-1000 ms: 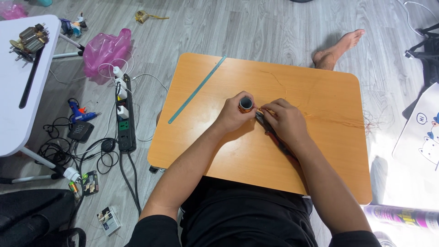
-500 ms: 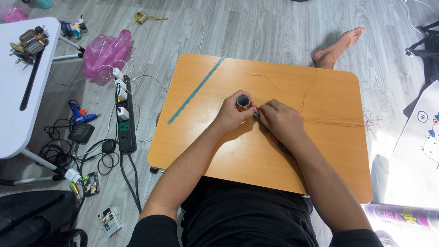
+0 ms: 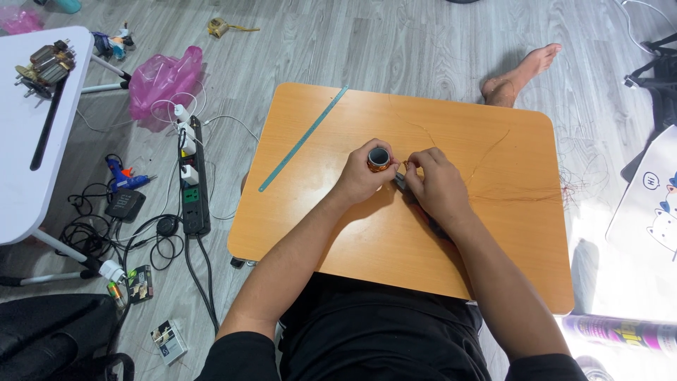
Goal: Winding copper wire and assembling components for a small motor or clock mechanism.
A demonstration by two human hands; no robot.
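Teal ruler (image 3: 303,140) left of hands (image 3: 402,180)

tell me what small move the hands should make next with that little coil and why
Probably keep the left hand steady on the small copper-wound coil and let the right hand draw the thin wire taut. The right fingers pinch right beside the coil, while loose strands of wire trail slack across the orange table.
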